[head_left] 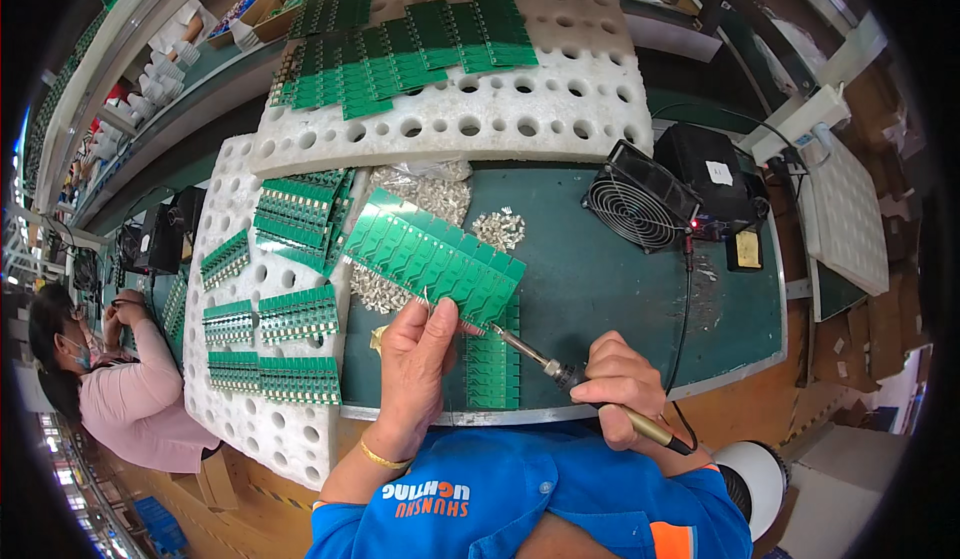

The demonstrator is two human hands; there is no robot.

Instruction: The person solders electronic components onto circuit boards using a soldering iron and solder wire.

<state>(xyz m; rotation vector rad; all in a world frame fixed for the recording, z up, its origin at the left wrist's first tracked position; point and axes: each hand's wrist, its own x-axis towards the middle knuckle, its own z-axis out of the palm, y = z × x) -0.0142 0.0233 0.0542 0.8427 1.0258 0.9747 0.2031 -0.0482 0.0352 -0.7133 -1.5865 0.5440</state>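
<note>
My left hand (420, 344) grips a green circuit board panel (420, 239) by its lower edge, tilted over the work mat; something thin and silvery shows by the thumb. My right hand (620, 389) holds a soldering iron (553, 368), whose metal tip meets or nearly meets the board's lower right edge. Another green panel (490, 379) lies on the mat beneath. Behind the held board are piles of small pale components (498, 229) and a clear bag (430, 184) of similar parts.
White perforated foam blocks (450, 144) hold board stacks (400, 54) at the back and left (295, 219). A black fan (635, 209) and black box (700, 174) stand right on the green mat (730, 319). A co-worker in pink (130, 389) works at far left.
</note>
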